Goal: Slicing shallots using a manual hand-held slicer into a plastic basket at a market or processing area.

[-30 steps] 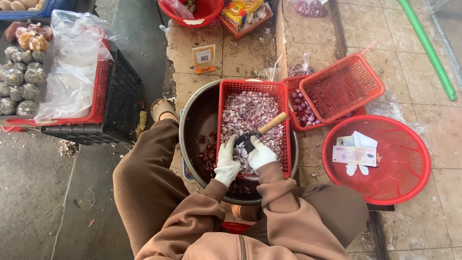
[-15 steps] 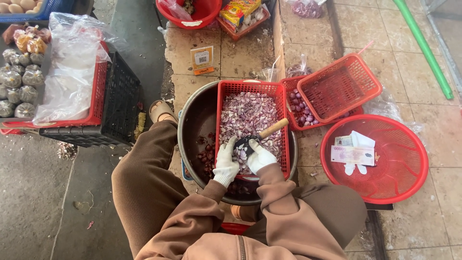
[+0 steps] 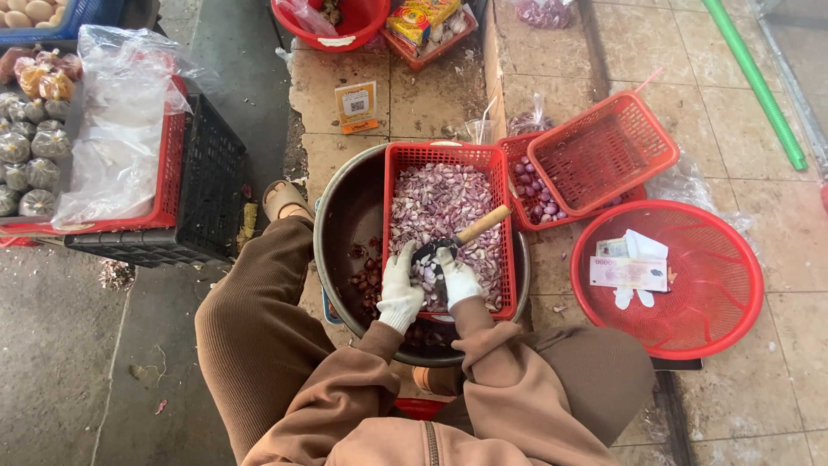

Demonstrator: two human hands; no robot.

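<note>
Gripping a knife (image 3: 470, 235) right hand (image 3: 457, 278), left hand (image 3: 401, 289) curled over peeled shallots (image 3: 440, 203)

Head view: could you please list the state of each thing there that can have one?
Left hand: gloved, in the basket.
Right hand: gloved, holding the knife.
Knife: held, wooden handle pointing away.
Basket: over the pot, full of peels.
Pot: holds dark shallots.
Round basket: holds banknotes.

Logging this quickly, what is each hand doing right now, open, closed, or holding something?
Left hand: gloved, closed on something small over the red basket; what it holds cannot be told.
Right hand: gloved, closed on the wooden-handled knife.
</note>
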